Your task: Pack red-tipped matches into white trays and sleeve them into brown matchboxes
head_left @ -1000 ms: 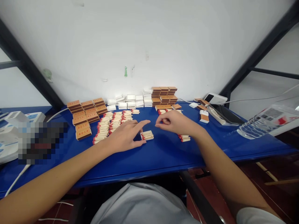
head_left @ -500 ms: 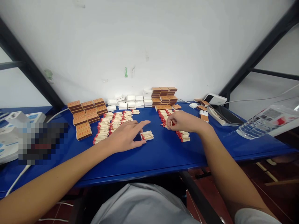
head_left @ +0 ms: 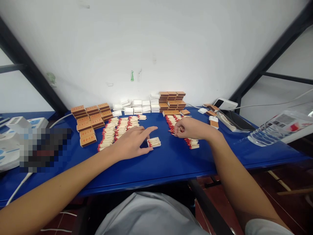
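Note:
A small white matchbox tray (head_left: pixel 156 144) with some red-headed matches in it lies on the blue table. My left hand (head_left: pixel 133 142) rests beside it, fingers spread, the thumb at the tray's near left corner; whether it touches is hard to tell. My right hand (head_left: pixel 187 128) is in a pinch over the right-hand rows of matches (head_left: pixel 170 120). A red match tip shows at its fingertips, and the hand hides part of the rows. Under and behind my left hand lie more rows of matches (head_left: pixel 107 133).
Orange matchboxes (head_left: pixel 88 139) are stacked at left, with more matchboxes (head_left: pixel 171 98) by the wall. White trays (head_left: pixel 137 103) stand between them. A power strip (head_left: pixel 36 123) and a blurred dark object (head_left: pixel 45 150) are at left; a plastic bottle (head_left: pixel 276 129) lies at right.
My right hand has shifted very slightly among the matches, still pinched. My left hand and the tray stay where they were.

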Tool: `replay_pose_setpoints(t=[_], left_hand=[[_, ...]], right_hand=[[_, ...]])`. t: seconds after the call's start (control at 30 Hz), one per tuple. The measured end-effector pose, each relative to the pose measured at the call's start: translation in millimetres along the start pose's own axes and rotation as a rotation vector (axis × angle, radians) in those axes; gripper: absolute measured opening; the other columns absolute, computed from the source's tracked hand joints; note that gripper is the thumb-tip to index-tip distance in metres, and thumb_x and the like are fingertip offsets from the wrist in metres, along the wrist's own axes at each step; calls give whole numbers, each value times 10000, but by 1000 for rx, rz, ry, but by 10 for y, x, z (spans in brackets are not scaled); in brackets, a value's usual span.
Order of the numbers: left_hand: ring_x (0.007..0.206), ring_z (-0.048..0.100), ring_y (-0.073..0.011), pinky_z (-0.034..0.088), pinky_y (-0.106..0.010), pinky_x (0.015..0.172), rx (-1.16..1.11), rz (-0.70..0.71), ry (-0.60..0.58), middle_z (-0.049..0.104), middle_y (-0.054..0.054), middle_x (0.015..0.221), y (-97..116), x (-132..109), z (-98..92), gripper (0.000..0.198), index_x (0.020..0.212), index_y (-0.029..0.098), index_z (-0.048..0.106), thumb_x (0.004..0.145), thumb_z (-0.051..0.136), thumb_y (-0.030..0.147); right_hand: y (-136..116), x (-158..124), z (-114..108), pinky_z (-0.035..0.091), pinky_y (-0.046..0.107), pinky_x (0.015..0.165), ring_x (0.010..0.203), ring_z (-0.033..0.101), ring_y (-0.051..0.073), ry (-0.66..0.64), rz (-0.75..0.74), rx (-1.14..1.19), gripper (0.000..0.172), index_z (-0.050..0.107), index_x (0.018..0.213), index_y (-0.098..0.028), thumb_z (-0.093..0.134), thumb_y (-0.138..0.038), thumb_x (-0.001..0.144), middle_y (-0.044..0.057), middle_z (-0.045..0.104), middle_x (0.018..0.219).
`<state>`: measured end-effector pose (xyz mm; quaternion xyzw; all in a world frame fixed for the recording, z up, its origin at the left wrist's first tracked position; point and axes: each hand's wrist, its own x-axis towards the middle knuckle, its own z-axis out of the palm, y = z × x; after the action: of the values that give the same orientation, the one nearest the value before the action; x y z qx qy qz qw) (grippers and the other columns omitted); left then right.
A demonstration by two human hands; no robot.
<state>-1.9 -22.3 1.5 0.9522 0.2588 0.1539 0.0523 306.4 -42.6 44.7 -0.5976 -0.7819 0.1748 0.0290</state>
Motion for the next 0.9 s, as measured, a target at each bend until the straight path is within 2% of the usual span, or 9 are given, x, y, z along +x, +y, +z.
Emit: replay_pose_setpoints(t=[0.33, 0.53, 0.9], left_hand=[[1037, 650, -289, 518, -418, 921, -8, -8, 0, 700, -85, 1105, 8, 4, -2, 718, 1591, 254, 390, 967, 701, 426], [1040, 644, -287, 517, -420, 923, 2, -11, -15, 701, -93, 1117, 6, 4, -4, 725, 1599, 240, 377, 977, 695, 435], [1050, 645, -293, 523, -426, 931, 16, -18, -29, 702, -95, 1123, 21, 8, -11, 727, 1598, 236, 380, 974, 700, 428]], right_hand=[[31, -1, -8, 422, 288, 586, 644, 610, 178, -41, 42, 33, 149, 760, 796, -195, 691, -327, 812, 48, 715, 743], [0, -21, -23, 422, 289, 597, 625, 595, 172, -51, 16, 46, 152, 787, 812, -197, 688, -312, 801, 39, 699, 724], [-29, -18, 7, 351, 295, 566, 585, 507, 153, -76, 27, 48, 131, 740, 841, -188, 669, -292, 805, 11, 626, 690]])
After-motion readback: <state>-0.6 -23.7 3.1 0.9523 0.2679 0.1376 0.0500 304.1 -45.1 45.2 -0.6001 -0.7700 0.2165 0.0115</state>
